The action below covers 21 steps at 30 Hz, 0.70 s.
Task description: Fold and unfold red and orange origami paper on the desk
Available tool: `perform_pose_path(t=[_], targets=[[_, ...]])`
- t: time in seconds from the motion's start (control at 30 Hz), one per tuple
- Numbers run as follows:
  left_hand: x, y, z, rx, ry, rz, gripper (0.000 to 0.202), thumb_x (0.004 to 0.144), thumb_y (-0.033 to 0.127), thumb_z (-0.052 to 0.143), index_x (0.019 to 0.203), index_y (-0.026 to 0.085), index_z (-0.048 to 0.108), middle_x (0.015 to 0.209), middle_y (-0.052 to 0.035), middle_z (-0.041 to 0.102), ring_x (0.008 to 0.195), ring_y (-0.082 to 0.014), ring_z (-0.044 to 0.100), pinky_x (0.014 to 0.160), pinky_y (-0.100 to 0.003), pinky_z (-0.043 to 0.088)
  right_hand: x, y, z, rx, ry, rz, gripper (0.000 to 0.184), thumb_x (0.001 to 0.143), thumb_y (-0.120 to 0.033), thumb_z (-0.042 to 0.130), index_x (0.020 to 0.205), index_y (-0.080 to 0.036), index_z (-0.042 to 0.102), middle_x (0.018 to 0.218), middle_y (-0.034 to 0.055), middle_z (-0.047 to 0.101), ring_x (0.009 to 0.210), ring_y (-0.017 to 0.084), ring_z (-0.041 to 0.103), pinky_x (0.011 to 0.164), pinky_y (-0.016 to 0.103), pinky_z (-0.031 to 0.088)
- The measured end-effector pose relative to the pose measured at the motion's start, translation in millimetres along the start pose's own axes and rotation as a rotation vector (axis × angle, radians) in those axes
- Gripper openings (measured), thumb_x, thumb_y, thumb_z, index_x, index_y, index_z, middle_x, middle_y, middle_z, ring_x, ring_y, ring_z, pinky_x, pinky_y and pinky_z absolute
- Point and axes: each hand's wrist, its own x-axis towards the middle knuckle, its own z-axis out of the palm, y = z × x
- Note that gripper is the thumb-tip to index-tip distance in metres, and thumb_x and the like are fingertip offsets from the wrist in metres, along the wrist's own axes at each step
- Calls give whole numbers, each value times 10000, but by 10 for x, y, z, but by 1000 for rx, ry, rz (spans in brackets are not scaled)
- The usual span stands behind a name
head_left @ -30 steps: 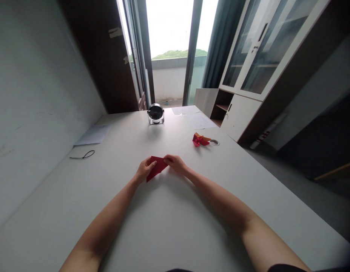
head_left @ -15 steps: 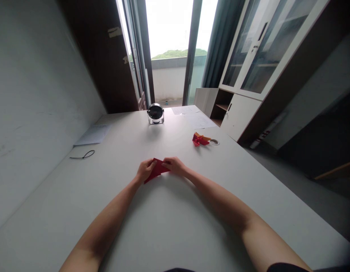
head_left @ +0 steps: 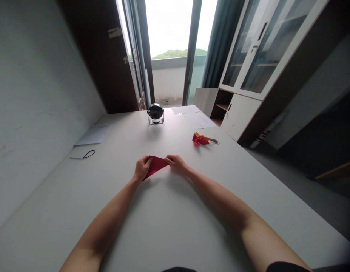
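A folded sheet of red paper (head_left: 156,165), roughly triangular, is stretched between my two hands just above the white table (head_left: 175,219). My left hand (head_left: 142,167) grips its left side, thumb on top. At its right corner my right hand (head_left: 175,163) pinches the paper between thumb and fingers. The fingers beneath the sheet are partly hidden. Farther off to the right lie red and orange folded paper pieces (head_left: 200,139), touching or close beside a white ring that looks like a tape roll (head_left: 214,142).
A round silver-and-black device (head_left: 156,113) stands at the table's far end. White papers (head_left: 199,120) lie at the back right, and another sheet (head_left: 92,135) by the left wall. A black looped cord (head_left: 83,155) is near the left edge. Cabinets (head_left: 245,113) stand beyond the right edge.
My hands have moved slightly apart, the left one to the left and up. The red paper now shows as one wider, flatter triangle, without the overlapping flap seen before.
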Motion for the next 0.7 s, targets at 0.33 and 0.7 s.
perform_pose_path(t=[0.33, 0.7], targets=[[20, 40, -2, -80, 74, -48, 265, 840, 431, 624, 801, 170, 652, 725, -26, 661, 669, -161, 578, 596, -246, 452, 27, 77, -13, 96, 156, 16, 449, 898, -551, 500, 625, -195, 480, 540, -47, 457, 515, 98, 363, 519, 234, 272], [25, -52, 30, -168, -126, -70, 312, 841, 459, 619, 732, 167, 612, 582, 31, 518, 516, -100, 452, 503, -216, 348, 45, 67, -62, 382, 170, 20, 467, 868, -632, 556, 709, -193, 550, 593, -8, 562, 562, 129, 503, 575, 259, 396]])
